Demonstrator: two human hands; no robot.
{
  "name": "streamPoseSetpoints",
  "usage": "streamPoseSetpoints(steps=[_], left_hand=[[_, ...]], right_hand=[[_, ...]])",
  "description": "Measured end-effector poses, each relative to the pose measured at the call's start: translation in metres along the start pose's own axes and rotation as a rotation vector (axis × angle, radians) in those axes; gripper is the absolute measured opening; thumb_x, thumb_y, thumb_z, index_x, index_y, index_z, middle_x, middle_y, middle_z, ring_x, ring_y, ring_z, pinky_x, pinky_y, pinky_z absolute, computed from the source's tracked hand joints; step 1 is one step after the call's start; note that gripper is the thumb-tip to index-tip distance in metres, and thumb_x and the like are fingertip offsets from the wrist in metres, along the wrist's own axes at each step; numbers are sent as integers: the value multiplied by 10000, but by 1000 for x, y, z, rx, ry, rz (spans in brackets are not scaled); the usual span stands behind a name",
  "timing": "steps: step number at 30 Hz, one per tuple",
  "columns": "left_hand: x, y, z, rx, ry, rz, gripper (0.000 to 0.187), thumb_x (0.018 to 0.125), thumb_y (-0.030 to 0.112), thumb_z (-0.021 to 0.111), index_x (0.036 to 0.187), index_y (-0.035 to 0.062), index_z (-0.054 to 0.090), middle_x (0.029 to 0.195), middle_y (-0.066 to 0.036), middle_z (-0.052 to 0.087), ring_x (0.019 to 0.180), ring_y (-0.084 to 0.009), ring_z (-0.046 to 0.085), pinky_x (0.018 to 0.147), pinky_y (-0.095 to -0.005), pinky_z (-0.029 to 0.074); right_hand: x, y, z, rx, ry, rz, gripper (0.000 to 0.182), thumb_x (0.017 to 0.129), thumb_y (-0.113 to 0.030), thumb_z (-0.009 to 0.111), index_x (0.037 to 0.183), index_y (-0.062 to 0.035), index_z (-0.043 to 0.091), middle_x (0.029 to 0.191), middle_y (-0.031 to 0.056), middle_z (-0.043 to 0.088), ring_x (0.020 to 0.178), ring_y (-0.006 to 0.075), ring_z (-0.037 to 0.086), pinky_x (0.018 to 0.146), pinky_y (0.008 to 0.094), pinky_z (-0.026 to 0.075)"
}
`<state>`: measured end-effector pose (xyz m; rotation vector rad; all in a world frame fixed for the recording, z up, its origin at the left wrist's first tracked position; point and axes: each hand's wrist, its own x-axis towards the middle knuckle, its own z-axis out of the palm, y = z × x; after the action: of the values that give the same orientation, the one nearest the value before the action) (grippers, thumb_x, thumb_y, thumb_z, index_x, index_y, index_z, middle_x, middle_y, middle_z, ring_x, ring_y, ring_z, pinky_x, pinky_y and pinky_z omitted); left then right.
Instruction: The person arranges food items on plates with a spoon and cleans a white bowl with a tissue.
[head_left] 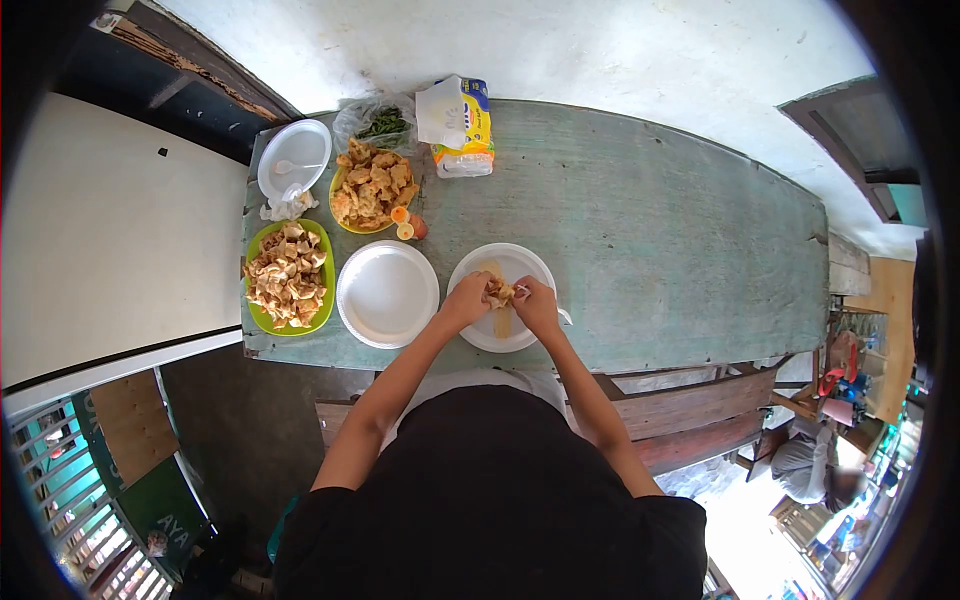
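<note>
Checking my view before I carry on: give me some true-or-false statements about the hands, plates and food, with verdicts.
1. The left hand and right hand are over the same white plate. True.
2. The lime-green plate holds leafy greens. False: the lime-green plate holds brown crisp pieces; the greens are in the clear bag.
3. A white spoon lies in the oval bowl. True.
4. The yellow pack is at the table's near edge. False: the yellow pack is by its far edge.
</note>
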<state>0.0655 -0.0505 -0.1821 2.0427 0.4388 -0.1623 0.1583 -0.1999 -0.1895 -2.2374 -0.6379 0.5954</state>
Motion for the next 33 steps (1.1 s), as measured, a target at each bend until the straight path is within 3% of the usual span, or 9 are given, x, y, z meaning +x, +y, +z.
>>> streamPoseSetpoints(steps=[7,10,11,12,15,19,22,26,33], left_hand=[[-5,0,-7,-44,36,-14,349,656,-16,596,1005,-24,577,914,-193,597,797,-318,607,738,-367,493],[-8,-4,-11,-51,74,-14,406,631,12,631,1033,-12,575,867,-144,603,733,-237,627,676,-313,506],[-10,-6,-13,-52,75,-15,406,631,12,631,1033,-12,575,867,-144,603,733,-237,627,676,-313,506],[-13,-3,-17,-84,97,-8,392,646,19,640,1032,-9,579,860,-135,611,728,-218,631,666,-302,509],[-28,4,-29,-178,201,-10,320,702,42,651,1012,-12,594,826,-117,629,713,-183,638,645,-282,513],[-56,10,-38,-381,451,-99,180,843,130,611,904,-36,643,727,-106,640,622,-149,617,591,-262,495],[-81,10,-45,-449,587,-227,309,914,226,542,816,-41,663,668,-82,629,576,-115,585,577,-239,477],[-111,-5,-47,-542,750,-261,420,942,308,485,798,-48,655,643,-68,607,587,-103,573,571,-227,467],[-142,-27,-45,-579,785,-279,354,940,274,493,860,-35,644,675,-62,612,618,-103,585,584,-227,472]], right_hand=[[-2,1,-9,13,-10,-16,261,644,-71,690,895,-38,622,736,130,657,690,271,649,642,344,503],[-2,8,-17,47,-7,38,267,644,-74,672,900,-30,611,768,176,644,734,341,632,668,392,494],[-1,12,-20,43,33,5,260,653,-74,685,901,-29,617,756,146,651,693,269,633,640,346,494],[-1,12,-25,39,73,-29,254,663,-74,698,901,-28,623,744,115,658,651,198,633,611,300,493],[-1,16,-42,85,113,66,231,690,-87,698,898,-19,626,750,104,659,637,163,617,597,276,483],[-3,16,-61,105,154,76,197,725,-122,686,881,-14,632,776,101,664,668,164,621,618,279,483],[-4,15,-64,122,166,38,156,745,-107,658,857,-4,627,771,119,659,681,191,633,622,294,489],[-7,13,-64,138,92,50,113,760,-82,637,852,-17,644,794,103,668,733,174,646,642,268,492],[-20,0,-42,76,-4,-51,179,726,-54,657,902,-27,638,808,100,661,709,158,630,618,266,482]])
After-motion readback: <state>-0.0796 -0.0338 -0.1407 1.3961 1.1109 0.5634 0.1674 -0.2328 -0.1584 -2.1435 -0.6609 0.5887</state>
